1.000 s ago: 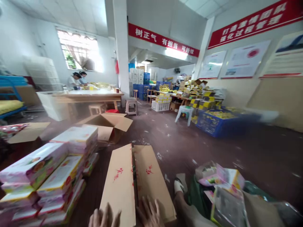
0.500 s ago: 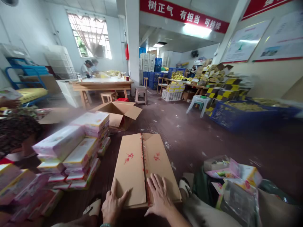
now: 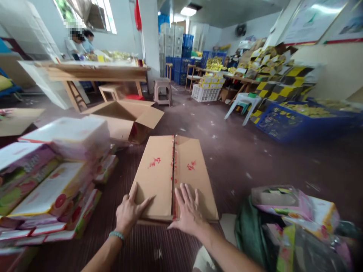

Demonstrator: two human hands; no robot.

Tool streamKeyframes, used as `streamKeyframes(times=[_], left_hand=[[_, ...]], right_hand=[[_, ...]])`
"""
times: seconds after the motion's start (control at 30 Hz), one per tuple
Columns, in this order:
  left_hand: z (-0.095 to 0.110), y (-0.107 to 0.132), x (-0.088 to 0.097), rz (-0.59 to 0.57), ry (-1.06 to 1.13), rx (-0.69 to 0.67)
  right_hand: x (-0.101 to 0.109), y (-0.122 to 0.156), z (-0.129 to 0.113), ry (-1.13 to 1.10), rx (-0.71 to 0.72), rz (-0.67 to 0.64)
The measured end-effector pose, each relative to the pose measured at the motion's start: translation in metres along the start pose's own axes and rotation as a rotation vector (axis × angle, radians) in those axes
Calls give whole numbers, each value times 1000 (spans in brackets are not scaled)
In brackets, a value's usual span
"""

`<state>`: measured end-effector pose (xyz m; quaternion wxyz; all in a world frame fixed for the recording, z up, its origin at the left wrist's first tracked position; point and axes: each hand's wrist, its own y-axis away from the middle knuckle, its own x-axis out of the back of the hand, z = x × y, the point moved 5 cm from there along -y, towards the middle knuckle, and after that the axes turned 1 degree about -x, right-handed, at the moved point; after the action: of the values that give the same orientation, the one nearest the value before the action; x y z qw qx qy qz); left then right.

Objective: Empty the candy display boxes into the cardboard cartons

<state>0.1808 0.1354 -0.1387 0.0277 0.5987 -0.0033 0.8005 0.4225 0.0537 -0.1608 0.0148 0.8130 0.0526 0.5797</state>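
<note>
Daylight blows out the window (image 3: 107,13) at upper left, and a ceiling light (image 3: 188,11) glows white farther back. A streak of glare crosses the wall poster (image 3: 314,22). The brown floor (image 3: 195,119) is dim, darkest toward the lower right corner. The cardboard box (image 3: 157,173) looks crisp; the fruit-printed boxes (image 3: 66,134) and blue crate (image 3: 286,126) smear, probably from motion, and stretch toward the edges.

Box (image 3: 161,175) on the floor (image 3: 227,170) between stacked packs (image 3: 53,185) and a sack (image 3: 249,230)
The packs lie left, the sack right. Behind the box, leftward, a carton (image 3: 113,126) stands before a worktop (image 3: 99,72), with a stool (image 3: 162,94) at the worktop's right end. Farther back on the right, a second stool (image 3: 251,101) stands left of a basket (image 3: 283,124).
</note>
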Motion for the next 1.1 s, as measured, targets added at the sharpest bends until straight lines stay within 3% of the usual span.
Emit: streamKeyframes(times=[0.1, 0.23, 0.33, 0.47, 0.83, 0.93, 1.1], left_hand=[[29, -49, -3, -23, 37, 4], [79, -99, -11, -43, 52, -22], [120, -127, -17, -64, 63, -103], [173, -164, -26, -113, 75, -145], [341, -282, -55, -201, 69, -210], [380, -310, -63, -232, 25, -198], [434, -346, -61, -324, -90, -149]], right_hand=[[23, -36, 26, 86, 25, 35], [46, -71, 83, 238, 9, 117], [63, -87, 131, 342, -81, 136], [86, -104, 190, 387, -235, 49], [155, -176, 335, 270, -412, -58], [176, -200, 365, 184, -443, -81], [205, -234, 404, 70, -453, -161]])
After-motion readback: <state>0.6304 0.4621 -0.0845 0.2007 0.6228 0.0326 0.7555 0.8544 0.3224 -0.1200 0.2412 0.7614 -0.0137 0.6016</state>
